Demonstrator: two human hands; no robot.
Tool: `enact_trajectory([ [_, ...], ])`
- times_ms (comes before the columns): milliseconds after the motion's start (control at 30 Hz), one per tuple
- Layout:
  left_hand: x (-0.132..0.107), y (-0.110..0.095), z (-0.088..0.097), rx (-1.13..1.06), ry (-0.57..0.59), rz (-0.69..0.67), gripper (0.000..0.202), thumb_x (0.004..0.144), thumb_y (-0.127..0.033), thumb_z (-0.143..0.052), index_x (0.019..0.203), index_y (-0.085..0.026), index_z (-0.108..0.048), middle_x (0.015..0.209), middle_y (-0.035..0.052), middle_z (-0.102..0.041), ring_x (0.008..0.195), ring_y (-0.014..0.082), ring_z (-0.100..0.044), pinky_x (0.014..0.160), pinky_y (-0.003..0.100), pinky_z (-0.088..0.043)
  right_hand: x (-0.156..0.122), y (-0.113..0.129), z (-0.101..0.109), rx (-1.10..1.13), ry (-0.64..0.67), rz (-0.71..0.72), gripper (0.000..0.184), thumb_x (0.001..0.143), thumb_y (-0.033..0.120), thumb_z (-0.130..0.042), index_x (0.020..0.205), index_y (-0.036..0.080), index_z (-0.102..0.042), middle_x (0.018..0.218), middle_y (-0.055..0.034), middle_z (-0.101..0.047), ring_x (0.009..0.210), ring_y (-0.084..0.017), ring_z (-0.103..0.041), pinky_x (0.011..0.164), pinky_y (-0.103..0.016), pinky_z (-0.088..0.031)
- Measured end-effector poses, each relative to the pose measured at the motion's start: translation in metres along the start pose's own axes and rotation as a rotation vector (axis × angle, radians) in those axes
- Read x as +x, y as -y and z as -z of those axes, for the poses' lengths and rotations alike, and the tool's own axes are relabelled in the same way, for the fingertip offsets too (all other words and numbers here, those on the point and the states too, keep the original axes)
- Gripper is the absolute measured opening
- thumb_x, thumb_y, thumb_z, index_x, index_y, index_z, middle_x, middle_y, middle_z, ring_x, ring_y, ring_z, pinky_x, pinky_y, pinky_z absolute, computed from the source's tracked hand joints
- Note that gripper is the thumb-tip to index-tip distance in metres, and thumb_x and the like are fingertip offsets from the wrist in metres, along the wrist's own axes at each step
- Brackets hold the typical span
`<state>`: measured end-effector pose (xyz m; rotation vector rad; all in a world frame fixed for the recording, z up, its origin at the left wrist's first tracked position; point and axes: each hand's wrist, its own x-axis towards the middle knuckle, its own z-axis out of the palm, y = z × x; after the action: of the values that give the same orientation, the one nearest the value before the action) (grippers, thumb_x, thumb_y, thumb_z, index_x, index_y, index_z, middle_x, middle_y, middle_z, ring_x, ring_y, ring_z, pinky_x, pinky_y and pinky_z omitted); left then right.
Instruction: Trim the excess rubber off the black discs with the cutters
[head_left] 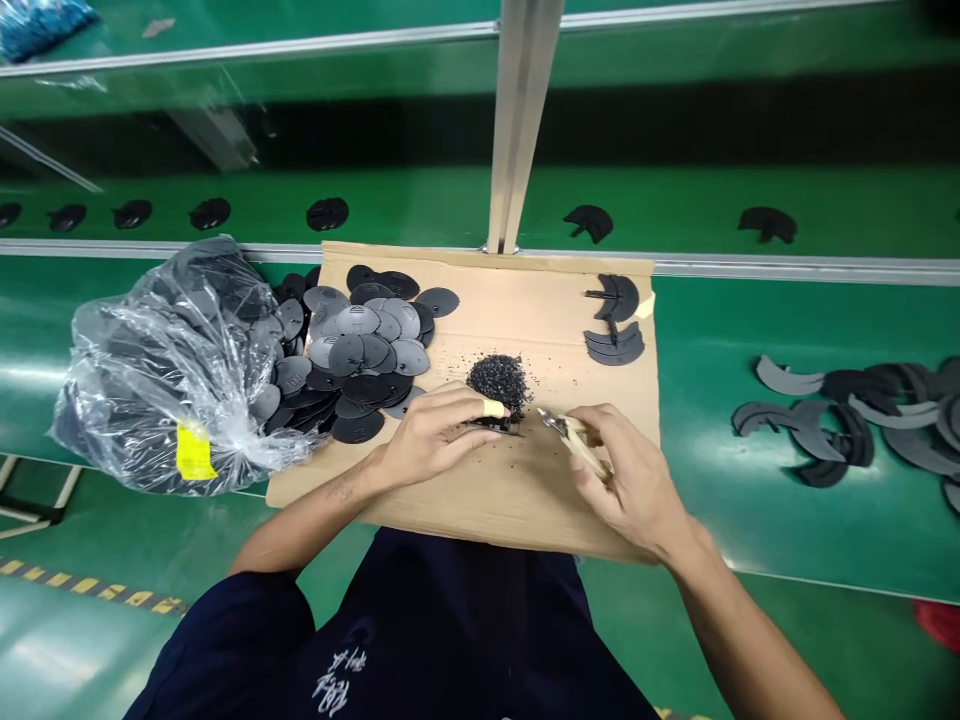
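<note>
We held a small black part (pixel 496 424) on the cardboard (pixel 525 490), just below a heap of black chips (pixel 500 380) (gritty, like coarse gravel). Nothing lay between it and the cutters (pixel 574 436). Our left hand (pixel 435 435) was closed over the part, one fingertip taped; our right hand (pixel 630 475) was wrapped shut round the cutters' pale handles. Thin matte discs (pixel 367 345) spilled from a crinkled clear bag (pixel 172 370) at left; crescents (pixel 847 420) lay well to the right.
</note>
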<state>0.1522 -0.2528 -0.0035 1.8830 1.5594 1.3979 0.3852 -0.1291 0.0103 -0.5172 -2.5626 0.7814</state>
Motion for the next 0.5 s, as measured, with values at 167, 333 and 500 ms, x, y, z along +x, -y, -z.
enact_trajectory([
  [167,-0.001,-0.006,0.002,-0.037,0.000,0.030,0.018,0.095,-0.028,-0.070,0.105,-0.014,-0.073,0.093,0.0102,-0.076,0.085,0.0173,-0.070,0.077,0.029,-0.056,0.014,0.007,0.002,-0.004,0.078,0.084,0.035,0.104,0.035,-0.053,0.135,0.019,-0.055,0.103,-0.0118,-0.065,0.088,-0.025,-0.066,0.078,-0.038,-0.057],
  [333,-0.002,-0.006,0.005,-0.049,-0.001,0.047,0.018,0.095,-0.028,-0.071,0.106,-0.014,-0.074,0.094,0.0102,-0.076,0.085,0.0173,-0.070,0.078,0.029,-0.057,0.017,0.005,0.000,-0.027,0.078,0.128,0.036,0.104,0.039,-0.055,0.132,0.016,-0.059,0.104,-0.0131,-0.066,0.089,-0.026,-0.066,0.078,-0.041,-0.059],
  [500,-0.001,-0.006,0.004,-0.049,-0.001,0.027,0.017,0.095,-0.028,-0.071,0.105,-0.014,-0.074,0.093,0.0101,-0.076,0.084,0.0171,-0.070,0.077,0.030,-0.057,0.018,0.006,0.003,-0.038,0.048,0.136,0.036,0.104,0.039,-0.055,0.131,0.016,-0.059,0.106,-0.0139,-0.067,0.091,-0.026,-0.068,0.078,-0.041,-0.059],
])
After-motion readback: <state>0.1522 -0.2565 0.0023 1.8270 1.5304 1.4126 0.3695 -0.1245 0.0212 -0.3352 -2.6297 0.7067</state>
